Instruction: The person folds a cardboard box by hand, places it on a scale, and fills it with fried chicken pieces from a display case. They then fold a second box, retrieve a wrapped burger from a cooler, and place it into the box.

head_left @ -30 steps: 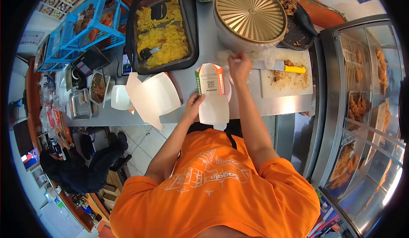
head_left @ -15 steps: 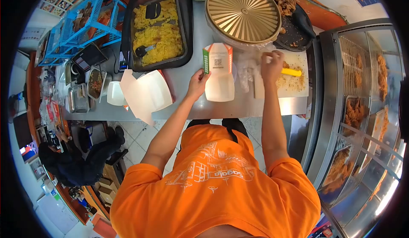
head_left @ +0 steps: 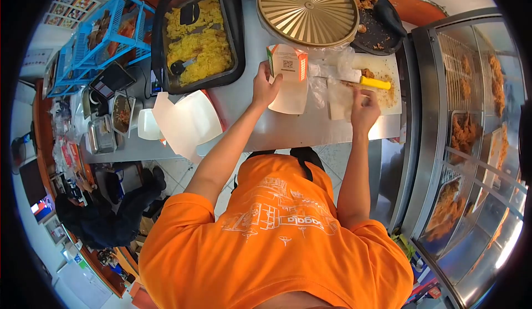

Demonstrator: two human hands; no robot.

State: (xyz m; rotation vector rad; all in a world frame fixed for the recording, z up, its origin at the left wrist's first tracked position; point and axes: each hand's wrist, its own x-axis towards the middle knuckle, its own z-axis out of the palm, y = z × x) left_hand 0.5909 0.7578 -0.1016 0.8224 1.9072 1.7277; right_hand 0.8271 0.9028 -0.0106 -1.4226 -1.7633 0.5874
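My left hand (head_left: pixel 267 87) grips the left side of a printed paper food box (head_left: pixel 289 87), white inside with orange and green edges and a QR code on its flap. My right hand (head_left: pixel 366 112) is at the near edge of a white cutting board (head_left: pixel 392 106), its fingers curled together; whatever may be between them is hidden. Beyond those fingers, a knife with a yellow handle (head_left: pixel 375 82) lies across the board among brown crumbs. Crumpled clear plastic (head_left: pixel 317 90) sits between the box and the board.
A tray of yellow rice (head_left: pixel 199 49) with utensils stands at back left. Behind the box is a gold ribbed lid (head_left: pixel 308 7), beside a dark pan (head_left: pixel 382 29) with meat. Open white boxes (head_left: pixel 194 115) lie left. A glass cabinet (head_left: pixel 465 120) borders the right; a seated person (head_left: pixel 105 215) is lower left.
My right hand has drawn back toward me from over the board, uncovering the knife's blade. My left hand has moved farther up the box, which is now slightly turned. The view has shifted a little.
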